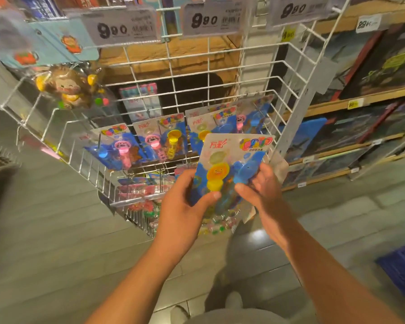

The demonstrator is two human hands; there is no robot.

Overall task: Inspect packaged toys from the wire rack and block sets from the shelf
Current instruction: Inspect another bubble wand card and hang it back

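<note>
Your left hand (185, 202) and right hand (264, 190) both grip a toy pack (234, 160) marked "万彩". Rack (173, 66) tags (212, 18) read "9.90".

The toy pack (232, 169) I hold is blue and white with red lettering, a yellow toy and a blue toy under clear plastic. The wire rack (173, 66) is white. Far left, a brown monkey toy (68, 87) has yellow ears. The price tags (122, 29) are grey with black digits. The floor tiles (56, 242) are grey.
</note>
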